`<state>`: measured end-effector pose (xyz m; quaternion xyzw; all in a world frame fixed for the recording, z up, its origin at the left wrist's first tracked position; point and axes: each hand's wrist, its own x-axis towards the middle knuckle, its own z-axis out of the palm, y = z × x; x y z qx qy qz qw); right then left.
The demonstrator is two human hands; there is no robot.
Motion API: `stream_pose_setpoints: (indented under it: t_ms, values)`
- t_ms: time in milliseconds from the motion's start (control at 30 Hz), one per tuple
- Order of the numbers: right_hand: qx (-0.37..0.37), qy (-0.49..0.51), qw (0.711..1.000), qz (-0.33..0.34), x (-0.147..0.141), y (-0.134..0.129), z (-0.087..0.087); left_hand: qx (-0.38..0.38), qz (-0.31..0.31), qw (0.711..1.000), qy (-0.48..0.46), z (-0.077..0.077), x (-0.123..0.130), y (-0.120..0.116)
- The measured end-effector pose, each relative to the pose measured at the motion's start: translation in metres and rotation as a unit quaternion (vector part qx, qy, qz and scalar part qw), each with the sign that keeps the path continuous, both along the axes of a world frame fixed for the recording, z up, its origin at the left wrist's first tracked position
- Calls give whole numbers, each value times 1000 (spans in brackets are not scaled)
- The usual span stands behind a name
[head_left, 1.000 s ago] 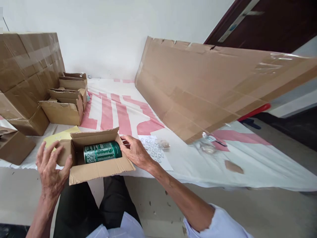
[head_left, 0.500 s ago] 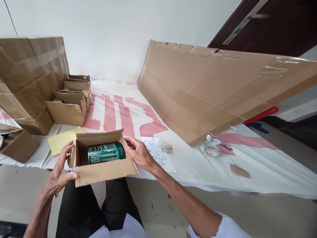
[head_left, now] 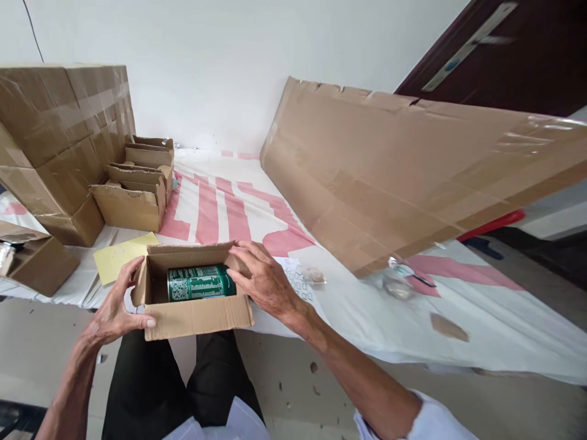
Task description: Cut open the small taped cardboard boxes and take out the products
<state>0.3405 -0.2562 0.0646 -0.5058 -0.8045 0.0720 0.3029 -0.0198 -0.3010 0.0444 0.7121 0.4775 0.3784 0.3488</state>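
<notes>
An open cardboard box [head_left: 199, 319] is held over the near edge of the table, its front flap folded outward. A green can [head_left: 202, 284] with pale printing lies on its side inside. My left hand [head_left: 114, 313] grips the box's left end, thumb on the front flap and fingers round the side. At the right end, my right hand [head_left: 268, 282] is closed over the rim; a finger reaches inside by the can's end, and I cannot tell whether it presses on the can. Part of that end is covered by the hand.
Stacked taped cartons [head_left: 59, 128] stand at the left beside several small open boxes [head_left: 128, 205]. A yellow paper [head_left: 112, 260] lies behind my left hand, a printed sheet [head_left: 305, 287] beyond my right. A large cardboard panel [head_left: 389, 171] leans across the table's right side.
My right hand has shifted from the outside of the box's right end to over its rim, with a finger inside near the can. The left hand keeps its grip.
</notes>
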Motion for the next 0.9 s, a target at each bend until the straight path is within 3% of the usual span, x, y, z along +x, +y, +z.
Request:
stream_pose_setpoints:
  t_ms: [100, 167, 300, 400, 500, 600, 767, 900]
  values:
    - [38, -107, 992, 60, -3, 5, 16, -15, -7, 999, -29, -5, -3, 5]
    - [62, -135, 987, 59, -5, 6, 25, -23, 10, 998, -59, -11, -5, 7]
    - [115, -84, 990, 22, -13, -4, 35, -30, 86, 976, -197, -31, -8, 6]
    - [67, -54, 992, 88, -18, -12, 37, -55, 97, 959, -259, -43, -4, 4]
    - [-70, -71, 982, 158, -20, -7, 30, -66, 53, 985, -151, -43, 6, 1]
    - [-175, -88, 968, 155, -17, 8, 17, -51, 34, 996, -65, -37, 19, 1]
    - [-196, -125, 958, 166, -3, 24, -6, 9, 47, 999, -25, -30, 37, -2]
    - [-194, -152, 951, 186, 14, 21, -8, 73, 26, 995, 59, -18, 54, -14]
